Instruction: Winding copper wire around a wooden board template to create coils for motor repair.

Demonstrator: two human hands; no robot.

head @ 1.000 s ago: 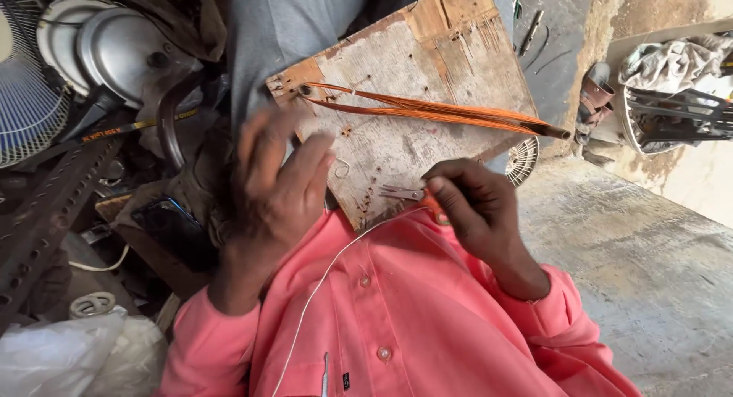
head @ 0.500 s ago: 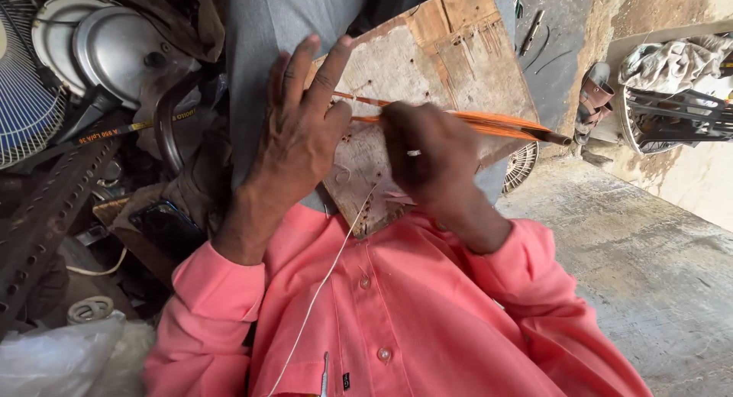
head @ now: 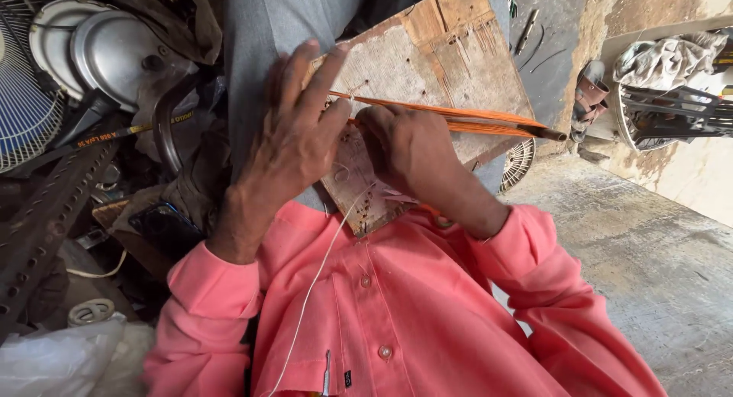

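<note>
Orange wire bundle (head: 473, 116) lies across the wooden board (head: 450, 46) on our lap, running from the board's middle out toward 3 o'clock, where its dark tip overhangs the edge. Our right hand (head: 408, 149) sits curled over the bundle's near end, fingers bent down onto it; whether it truly grips the wires we cannot tell, the fingertips being hidden. Our left hand (head: 294, 141) lies at 9 o'clock of the right, fingers spread wide and flat, pressing the board's left edge, holding nothing closed. A thin white thread (head: 313, 282) trails from the board's lower end toward 6 o'clock, down over our pink shirt (head: 382, 321). Further out: metal pan lids (head: 114, 50) at 10 o'clock, a fan grille (head: 23, 114) at 9 o'clock, crumpled cloth (head: 664, 57) at 2 o'clock, bare concrete floor (head: 649, 259) at 4 o'clock.
</note>
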